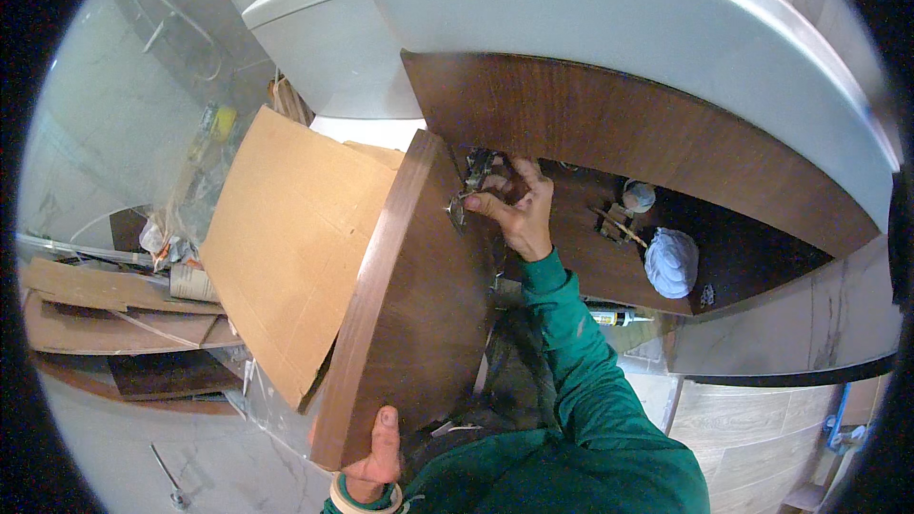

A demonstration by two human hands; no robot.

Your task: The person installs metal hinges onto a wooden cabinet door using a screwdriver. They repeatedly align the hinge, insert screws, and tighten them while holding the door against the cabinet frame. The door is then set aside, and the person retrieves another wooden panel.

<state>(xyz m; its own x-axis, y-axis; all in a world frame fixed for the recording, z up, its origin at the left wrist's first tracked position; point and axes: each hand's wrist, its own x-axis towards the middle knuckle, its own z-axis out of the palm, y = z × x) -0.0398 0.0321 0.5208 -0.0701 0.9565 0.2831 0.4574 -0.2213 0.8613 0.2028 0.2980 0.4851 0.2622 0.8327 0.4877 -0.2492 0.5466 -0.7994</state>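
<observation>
The right hand (522,214) has its thumb against a metal hinge (457,210) near the far corner of the brown door (419,295), fingers curled beside it, though whether they close on it cannot be told. The left hand (373,457) clasps the door's near end, thumb on its face, holding it open at the cabinet's (609,114) left end. Beyond, a white cloth bundle (671,265) lies by the cabinet floor's front edge, and a cardboard sheet (290,247) stands left of the door.
</observation>
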